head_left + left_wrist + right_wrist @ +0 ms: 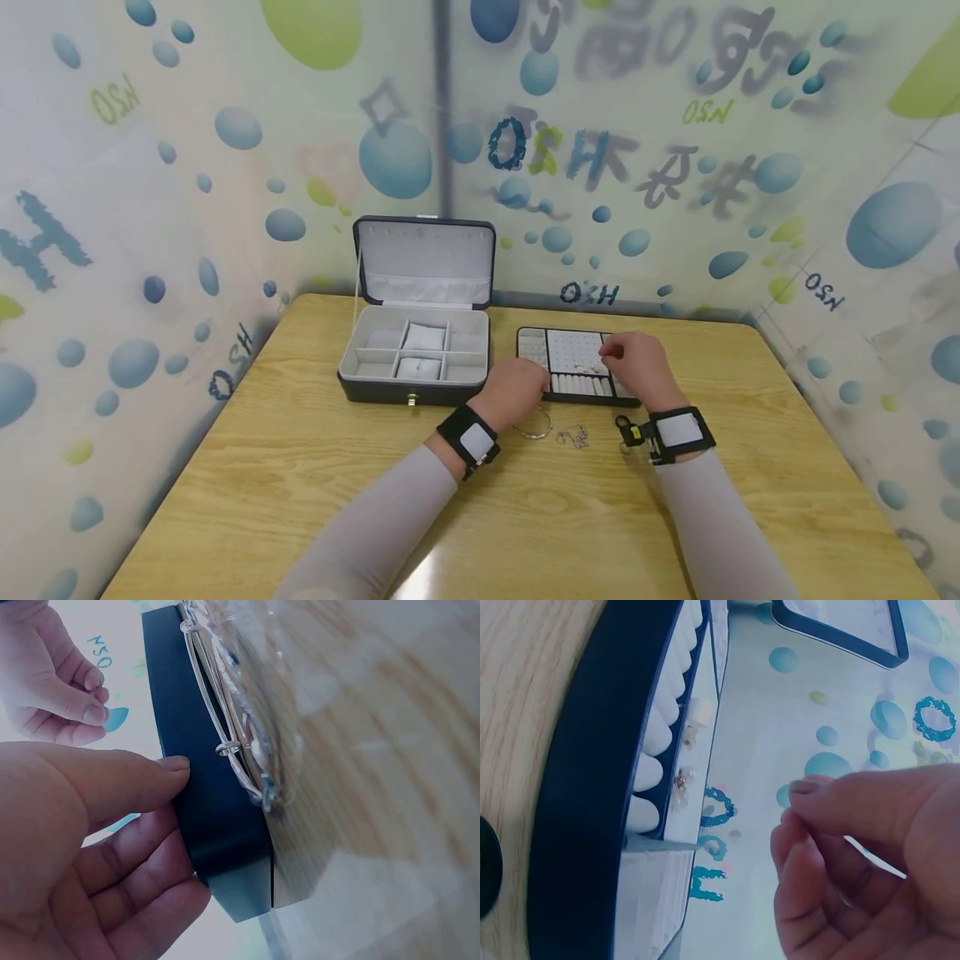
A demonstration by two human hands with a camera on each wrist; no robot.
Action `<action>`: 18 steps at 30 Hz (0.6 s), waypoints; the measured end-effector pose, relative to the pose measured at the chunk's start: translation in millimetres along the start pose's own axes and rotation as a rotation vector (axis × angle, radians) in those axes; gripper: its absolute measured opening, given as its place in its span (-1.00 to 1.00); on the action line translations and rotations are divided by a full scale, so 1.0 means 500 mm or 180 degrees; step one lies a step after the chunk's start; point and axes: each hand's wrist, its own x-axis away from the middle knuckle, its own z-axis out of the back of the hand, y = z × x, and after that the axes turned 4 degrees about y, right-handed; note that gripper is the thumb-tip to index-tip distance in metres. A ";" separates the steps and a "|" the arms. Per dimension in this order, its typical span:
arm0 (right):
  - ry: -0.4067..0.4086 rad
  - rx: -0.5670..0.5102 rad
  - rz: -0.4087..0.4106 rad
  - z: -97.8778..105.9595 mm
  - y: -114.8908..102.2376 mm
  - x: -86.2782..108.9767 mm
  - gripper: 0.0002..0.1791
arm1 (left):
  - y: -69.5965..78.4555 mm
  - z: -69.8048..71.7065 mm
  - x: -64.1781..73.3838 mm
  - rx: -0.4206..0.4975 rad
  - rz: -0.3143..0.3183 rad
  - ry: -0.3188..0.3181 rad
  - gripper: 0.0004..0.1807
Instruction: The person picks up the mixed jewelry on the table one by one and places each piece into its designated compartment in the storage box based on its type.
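Note:
A black-rimmed jewelry tray lies on the table, with ring rolls, a white earring board and small compartments. My left hand holds its front left corner; in the left wrist view the thumb rests on the dark outer wall. Over the right part of the tray is my right hand, its thumb and fingers curled together at the tips. Nothing shows between those tips in the right wrist view. Small earrings sit on the white board beside the ring rolls.
An open jewelry box stands left of the tray, its lid raised and two small cushions in its compartments. In front of the tray lie a thin bangle and a fine chain. Patterned walls enclose the wooden table.

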 end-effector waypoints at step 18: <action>-0.0377 0.0175 0.0134 -0.007 0.011 0.014 -0.91 | 0.002 0.007 0.003 -0.0029 -0.0005 -0.0028 -0.85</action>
